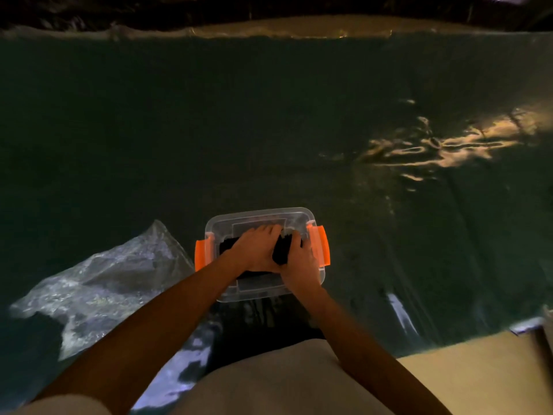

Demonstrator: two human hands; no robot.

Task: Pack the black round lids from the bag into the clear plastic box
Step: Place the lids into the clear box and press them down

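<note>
Both hands in the clear box [287, 215], near bench edge. Left hand [257, 250] flat on lids [229, 245]; right hand [300, 259] grip clamped on a black stack [282, 250]. Bag [98, 283] looks mostly emptied, so nearly done.

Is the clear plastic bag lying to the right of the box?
No: the clear plastic bag lies on the table to the left of the clear plastic box, where both hands are working.

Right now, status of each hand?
Left hand: flat, open, pressing on black lids in the clear box.
Right hand: closed on a stack of black lids.
</note>
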